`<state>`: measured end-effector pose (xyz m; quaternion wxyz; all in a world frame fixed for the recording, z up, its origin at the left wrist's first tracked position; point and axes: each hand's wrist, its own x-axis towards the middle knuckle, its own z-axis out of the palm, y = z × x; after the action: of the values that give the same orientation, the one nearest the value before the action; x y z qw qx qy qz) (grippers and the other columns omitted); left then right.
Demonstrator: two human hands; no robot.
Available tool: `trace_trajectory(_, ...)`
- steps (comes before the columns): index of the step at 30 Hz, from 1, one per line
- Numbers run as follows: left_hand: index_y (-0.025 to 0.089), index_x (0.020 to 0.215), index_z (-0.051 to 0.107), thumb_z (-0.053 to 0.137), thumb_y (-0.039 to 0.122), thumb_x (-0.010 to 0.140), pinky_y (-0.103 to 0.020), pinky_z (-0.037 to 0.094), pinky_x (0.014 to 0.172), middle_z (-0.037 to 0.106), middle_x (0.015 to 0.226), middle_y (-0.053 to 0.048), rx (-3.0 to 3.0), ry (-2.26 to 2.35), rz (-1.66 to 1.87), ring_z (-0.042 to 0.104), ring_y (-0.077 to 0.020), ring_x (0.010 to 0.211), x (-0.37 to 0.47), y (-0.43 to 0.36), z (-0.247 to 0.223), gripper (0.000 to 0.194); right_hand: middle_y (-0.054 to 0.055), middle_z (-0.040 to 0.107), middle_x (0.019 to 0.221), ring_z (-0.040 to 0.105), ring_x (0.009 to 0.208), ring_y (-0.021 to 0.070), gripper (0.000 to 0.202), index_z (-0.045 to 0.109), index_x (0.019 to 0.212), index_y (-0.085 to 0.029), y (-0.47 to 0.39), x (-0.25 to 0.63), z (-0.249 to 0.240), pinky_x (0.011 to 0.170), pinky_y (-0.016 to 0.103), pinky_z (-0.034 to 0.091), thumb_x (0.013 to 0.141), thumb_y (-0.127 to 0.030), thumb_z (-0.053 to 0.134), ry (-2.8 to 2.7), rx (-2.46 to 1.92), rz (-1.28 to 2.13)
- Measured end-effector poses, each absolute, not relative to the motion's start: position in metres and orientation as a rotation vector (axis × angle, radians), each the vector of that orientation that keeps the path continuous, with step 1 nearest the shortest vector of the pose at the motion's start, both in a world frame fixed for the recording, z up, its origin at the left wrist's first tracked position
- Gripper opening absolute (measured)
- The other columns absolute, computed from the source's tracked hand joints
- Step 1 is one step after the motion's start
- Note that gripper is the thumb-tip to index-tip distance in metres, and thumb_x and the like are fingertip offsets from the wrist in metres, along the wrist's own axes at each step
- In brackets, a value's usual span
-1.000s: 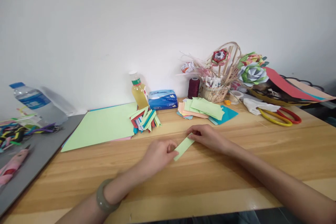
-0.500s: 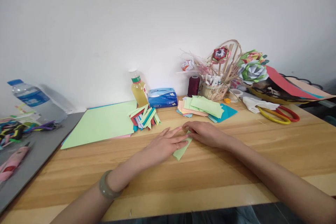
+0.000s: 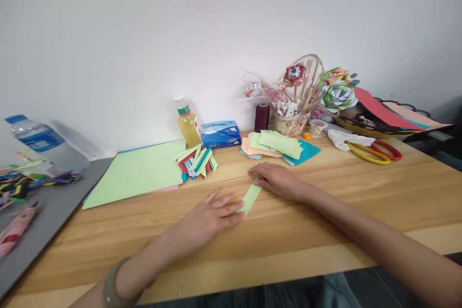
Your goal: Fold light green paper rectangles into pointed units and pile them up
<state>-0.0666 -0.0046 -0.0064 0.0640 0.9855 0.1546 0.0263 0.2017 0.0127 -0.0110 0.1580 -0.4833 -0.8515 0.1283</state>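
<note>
Moved left hand [image 3: 211,215] back, with spread fingers, to near end of light green paper strip [image 3: 251,197] on table [image 3: 281,240]. Over far end, see curled fingers of right hand [image 3: 277,181]; cannot tell surely if pinching.

Wears a thick, rounded bangle [image 3: 109,285] around the left forearm [image 3: 159,252], plain, smooth-looking and muted grey-green all over. Leaves that forearm and the right forearm [image 3: 361,219] bare as far as visible. Below, dressed in dark blue-grey cloth [image 3: 306,294], loosely creased, showing only as a shadowed strip along the bottom
</note>
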Motion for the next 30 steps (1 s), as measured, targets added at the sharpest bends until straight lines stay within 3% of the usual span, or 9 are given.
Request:
trace_trajectory(8, 0.034, 0.133, 0.037, 0.035, 0.013, 0.094, -0.056, 0.021, 0.107, 0.044, 0.137, 0.000, 2.992, 0.537, 0.117, 0.015, -0.0212, 0.138, -0.070, -0.006, -0.013, 0.045, 0.012, 0.064, 0.110, 0.057, 0.104, 0.0221, 0.030, 0.058, 0.112, -0.016, 0.006, 0.201, -0.010, 0.087, 0.038, 0.047, 0.090, -0.022, 0.039, -2.182, -1.457, 0.290)
trace_trajectory(11, 0.034, 0.134, 0.036, 0.035, 0.016, 0.094, -0.056, 0.019, 0.107, 0.045, 0.137, 0.000, 3.007, 0.527, 0.116, 0.015, -0.0213, 0.138, -0.069, -0.005, -0.014, 0.044, 0.013, 0.060, 0.120, 0.052, 0.115, 0.0216, 0.036, 0.053, 0.123, -0.016, -0.019, 0.187, -0.002, 0.096, 0.042, 0.042, 0.093, -0.024, 0.034, -2.280, -1.280, 0.214)
trace_trajectory(13, 0.032, 0.135, 0.035, 0.036, 0.017, 0.095, -0.055, 0.018, 0.108, 0.044, 0.138, -0.001, 3.023, 0.498, 0.092, 0.014, -0.0217, 0.138, -0.069, -0.005, -0.014, 0.043, 0.012, 0.047, 0.136, 0.040, 0.127, 0.0206, 0.043, 0.043, 0.133, -0.015, -0.039, 0.178, 0.002, 0.106, 0.044, 0.030, 0.094, -0.030, 0.035, -2.596, -1.028, 0.307)
trace_trajectory(16, 0.028, 0.137, 0.033, 0.036, 0.016, 0.094, -0.053, 0.016, 0.109, 0.040, 0.140, -0.003, 3.052, 0.478, 0.054, 0.012, -0.0223, 0.138, -0.070, -0.006, -0.014, 0.045, 0.013, 0.031, 0.144, 0.029, 0.133, 0.0216, 0.053, 0.033, 0.139, -0.011, -0.052, 0.178, 0.001, 0.108, 0.041, 0.028, 0.094, -0.039, 0.033, -2.773, -1.028, 0.362)
trace_trajectory(23, 0.022, 0.136, 0.035, 0.031, 0.013, 0.094, -0.053, 0.009, 0.110, 0.040, 0.140, -0.005, 3.152, 0.480, 0.062, 0.021, -0.0228, 0.136, -0.072, -0.015, -0.014, 0.043, 0.011, 0.035, 0.143, 0.031, 0.132, 0.0235, 0.051, 0.034, 0.139, -0.015, -0.030, 0.217, -0.014, 0.108, 0.049, 0.024, 0.095, -0.041, 0.032, -2.713, -1.253, 0.082)
trace_trajectory(30, 0.018, 0.130, 0.042, 0.028, 0.013, 0.095, -0.049, -0.004, 0.111, 0.052, 0.130, -0.004, 3.303, 0.474, 0.169, 0.040, -0.0180, 0.126, -0.076, -0.024, -0.013, 0.038, 0.008, 0.033, 0.144, 0.029, 0.133, 0.0238, 0.053, 0.026, 0.142, -0.020, -0.032, 0.219, -0.018, 0.108, 0.050, 0.023, 0.094, -0.042, 0.034, -2.678, -1.228, 0.028)
